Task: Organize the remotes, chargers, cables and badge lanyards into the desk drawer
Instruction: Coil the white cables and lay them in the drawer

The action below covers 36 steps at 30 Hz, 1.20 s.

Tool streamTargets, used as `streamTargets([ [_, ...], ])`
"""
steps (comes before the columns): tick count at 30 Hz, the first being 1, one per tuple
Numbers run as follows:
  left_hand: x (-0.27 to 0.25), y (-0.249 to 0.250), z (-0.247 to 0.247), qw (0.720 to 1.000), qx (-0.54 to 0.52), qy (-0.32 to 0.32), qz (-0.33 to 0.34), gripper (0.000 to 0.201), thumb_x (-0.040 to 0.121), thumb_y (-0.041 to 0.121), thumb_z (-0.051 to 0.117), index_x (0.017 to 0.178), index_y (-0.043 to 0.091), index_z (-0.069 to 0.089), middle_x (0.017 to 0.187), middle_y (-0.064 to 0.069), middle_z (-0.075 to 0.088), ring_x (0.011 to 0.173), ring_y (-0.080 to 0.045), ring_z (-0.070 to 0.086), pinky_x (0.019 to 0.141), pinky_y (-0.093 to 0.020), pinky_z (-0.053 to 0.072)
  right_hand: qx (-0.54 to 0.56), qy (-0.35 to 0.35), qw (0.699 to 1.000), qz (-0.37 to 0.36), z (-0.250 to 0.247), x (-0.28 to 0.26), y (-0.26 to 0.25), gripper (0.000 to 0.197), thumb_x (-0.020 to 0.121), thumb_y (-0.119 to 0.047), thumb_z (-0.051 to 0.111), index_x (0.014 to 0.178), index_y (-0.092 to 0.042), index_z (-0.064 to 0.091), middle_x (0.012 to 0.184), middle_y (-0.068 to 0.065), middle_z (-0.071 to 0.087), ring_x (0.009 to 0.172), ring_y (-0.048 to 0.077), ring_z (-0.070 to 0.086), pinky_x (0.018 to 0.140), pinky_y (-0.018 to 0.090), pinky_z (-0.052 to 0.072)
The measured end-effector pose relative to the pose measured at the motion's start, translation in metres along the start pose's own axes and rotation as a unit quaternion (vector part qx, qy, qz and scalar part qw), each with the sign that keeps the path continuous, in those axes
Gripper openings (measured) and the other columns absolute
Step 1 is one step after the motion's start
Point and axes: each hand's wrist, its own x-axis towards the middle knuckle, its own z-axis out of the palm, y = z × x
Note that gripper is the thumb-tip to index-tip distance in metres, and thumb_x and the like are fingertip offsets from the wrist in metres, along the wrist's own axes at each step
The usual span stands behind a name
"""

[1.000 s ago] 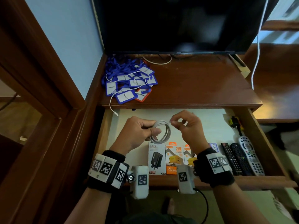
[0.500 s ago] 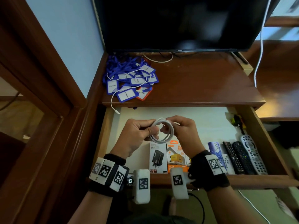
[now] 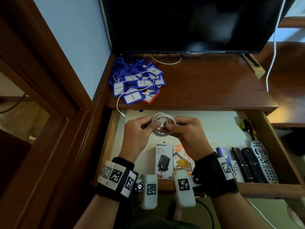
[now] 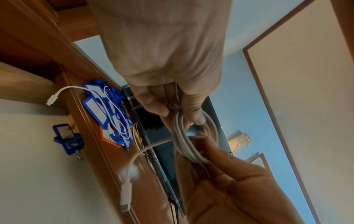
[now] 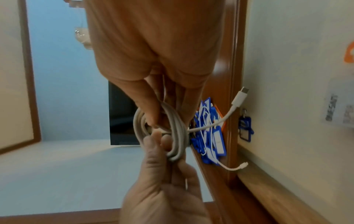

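Both hands hold a coiled white cable point(image 3: 163, 124) above the open drawer point(image 3: 274, 146). My left hand point(image 3: 154, 128) pinches the coil's left side, and my right hand point(image 3: 167, 129) has fingers hooked through the loop on its right. In the left wrist view the coil point(image 4: 191, 144) has a free end with a plug point(image 4: 125, 197) hanging loose. The right wrist view shows the same coil point(image 5: 177, 133) and its plug point(image 5: 239, 97). Blue badge lanyards point(image 3: 137, 80) lie piled at the desk's back left, with a second white cable point(image 3: 121, 98) draped over them. Remotes point(image 3: 254, 164) and charger boxes point(image 3: 163, 161) lie in the drawer.
A dark TV point(image 3: 189, 22) stands at the back of the desk top point(image 3: 214, 83). A small yellow and black tool point(image 3: 247, 128) lies in the drawer's back right corner. One blue badge holder point(image 4: 67, 139) sits inside the drawer under the desk edge. A wooden frame point(image 3: 49, 71) rises on the left.
My right hand has brought the stretched cable end in to the coil and now grips the loop. Both hands sit a little farther back over the drawer.
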Motion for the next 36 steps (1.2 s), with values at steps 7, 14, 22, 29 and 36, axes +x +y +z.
streamTargets([
  [7, 0.003, 0.004, 0.002, 0.998, 0.049, -0.006, 0.033, 0.028, 0.083, 0.009, 0.071, 0.106, 0.026, 0.068, 0.086, 0.019, 0.069, 0.082, 0.003, 0.067, 0.080, -0.016, 0.052, 0.089, -0.082, 0.992, 0.042, -0.001, -0.004, -0.004, 0.009, 0.077, -0.003, 0.057, 0.079, 0.005, 0.061, 0.074, 0.014, 0.065, 0.072, 0.023, 0.061, 0.074, 0.029, 0.053],
  [14, 0.012, 0.002, -0.001, 0.996, 0.067, 0.000, 0.051, 0.026, 0.079, 0.002, 0.072, 0.099, 0.019, 0.072, 0.085, 0.008, 0.071, 0.077, 0.000, 0.065, 0.074, -0.010, 0.049, 0.065, -0.150, 0.983, 0.079, 0.004, -0.001, -0.015, 0.015, 0.072, -0.015, 0.058, 0.079, -0.002, 0.057, 0.065, 0.007, 0.052, 0.070, 0.022, 0.049, 0.069, 0.032, 0.036],
  [22, 0.017, -0.008, -0.015, 0.997, 0.059, 0.037, -0.023, 0.025, 0.079, 0.003, 0.073, 0.090, 0.025, 0.071, 0.078, 0.013, 0.070, 0.071, -0.002, 0.066, 0.068, -0.016, 0.053, -0.055, -0.081, 0.995, 0.008, 0.015, 0.011, 0.008, 0.023, 0.077, 0.017, 0.059, 0.077, -0.006, 0.059, 0.075, 0.008, 0.061, 0.072, 0.019, 0.057, 0.071, 0.028, 0.049],
  [29, 0.017, -0.013, -0.027, 0.991, 0.079, 0.067, -0.083, 0.015, 0.079, 0.008, 0.074, 0.089, 0.019, 0.075, 0.074, 0.004, 0.072, 0.068, -0.013, 0.068, 0.070, -0.028, 0.057, -0.260, 0.051, 0.962, -0.067, 0.007, 0.016, 0.029, 0.011, 0.083, -0.008, 0.070, 0.073, -0.004, 0.070, 0.060, 0.006, 0.067, 0.052, 0.009, 0.058, 0.055, 0.017, 0.043],
  [36, 0.022, -0.008, -0.039, 0.988, 0.110, 0.078, -0.079, 0.014, 0.077, 0.017, 0.077, 0.083, 0.030, 0.075, 0.071, 0.007, 0.073, 0.067, -0.012, 0.071, 0.076, -0.041, 0.060, -0.164, -0.005, 0.986, -0.040, 0.005, 0.013, 0.016, 0.019, 0.090, -0.005, 0.060, 0.071, -0.009, 0.059, 0.058, 0.001, 0.054, 0.051, 0.011, 0.047, 0.051, 0.021, 0.037],
])
